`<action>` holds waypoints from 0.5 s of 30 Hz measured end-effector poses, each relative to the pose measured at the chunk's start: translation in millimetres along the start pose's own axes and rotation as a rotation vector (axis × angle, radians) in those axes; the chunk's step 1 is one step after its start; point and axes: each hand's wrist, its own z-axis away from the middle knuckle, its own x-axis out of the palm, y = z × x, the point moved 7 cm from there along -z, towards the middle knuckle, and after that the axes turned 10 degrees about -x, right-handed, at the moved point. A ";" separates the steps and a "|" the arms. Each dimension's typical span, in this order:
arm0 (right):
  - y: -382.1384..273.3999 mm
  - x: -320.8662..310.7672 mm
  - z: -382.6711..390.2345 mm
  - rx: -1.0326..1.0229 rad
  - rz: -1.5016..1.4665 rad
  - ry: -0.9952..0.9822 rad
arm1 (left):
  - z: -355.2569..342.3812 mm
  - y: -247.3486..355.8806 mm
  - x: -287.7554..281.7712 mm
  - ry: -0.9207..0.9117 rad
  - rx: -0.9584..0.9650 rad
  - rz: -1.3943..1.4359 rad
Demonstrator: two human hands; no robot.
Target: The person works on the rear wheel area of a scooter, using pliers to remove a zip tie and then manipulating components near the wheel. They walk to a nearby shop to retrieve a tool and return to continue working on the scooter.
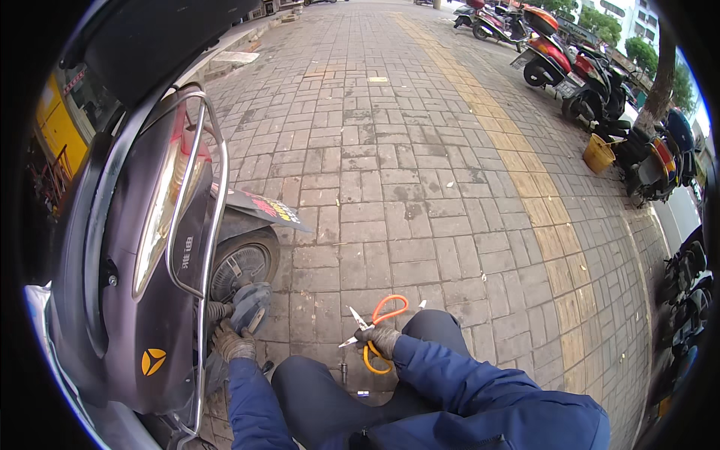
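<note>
My gloved left hand (234, 341) has its fingers curled beside a dark grey part (255, 307) low on the scooter (139, 307), near the rear wheel (240, 266) and a ribbed part (219, 310); exactly what they grip is unclear. In my gloved right hand (384, 339) are scissors with orange handles (390, 300), held above the pavement between my knees and the scooter, blades spread apart. A small metal cylinder (343, 373) and a small white-and-blue item (363, 394) lie on the paving below.
The scooter's chrome rail (211, 255) runs close along my left. Parked scooters (551, 64) line the right, with a yellow bucket (598, 154) and a tree trunk (652, 105) among them. A raised step (232, 58) edges the brick pavement (352, 172) at the back left.
</note>
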 end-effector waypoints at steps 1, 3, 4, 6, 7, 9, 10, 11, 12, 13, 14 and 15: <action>-7.9 3.4 5.7 -0.046 -0.028 0.026 | -2.3 -1.6 3.7 -0.015 0.014 0.023; -20.2 13.7 19.3 0.021 -0.004 -0.016 | -6.4 -4.3 12.6 -0.078 0.029 -0.008; -30.0 19.5 27.1 0.041 -0.017 -0.024 | -7.2 -4.5 11.4 -0.046 0.061 -0.039; -57.9 27.3 49.5 0.013 0.025 -0.011 | -4.2 -2.0 7.0 -0.013 0.118 -0.093; -73.0 31.8 62.1 0.006 0.028 -0.001 | -0.6 -1.1 -0.9 0.045 0.140 -0.104; -100.8 41.8 87.1 0.019 -0.033 -0.012 | 19.7 12.9 -13.8 0.013 0.287 0.053; -112.8 42.0 99.9 0.040 -0.056 0.025 | 35.8 21.6 -23.4 -0.048 0.384 0.179; -126.0 42.3 111.8 0.044 -0.082 0.044 | 56.7 33.4 -32.6 -0.153 0.471 0.311; -140.1 43.3 123.4 0.038 -0.097 0.056 | 80.5 45.0 -43.8 -0.301 0.536 0.443; -152.5 45.1 137.0 0.057 -0.235 0.084 | 110.2 57.7 -55.0 -0.512 0.563 0.557; -168.1 45.1 149.7 0.063 -0.313 0.126 | 143.1 69.7 -63.0 -0.844 0.433 0.701; -188.8 49.2 161.9 0.013 -0.440 0.118 | 178.1 81.2 -92.8 -0.975 0.532 0.735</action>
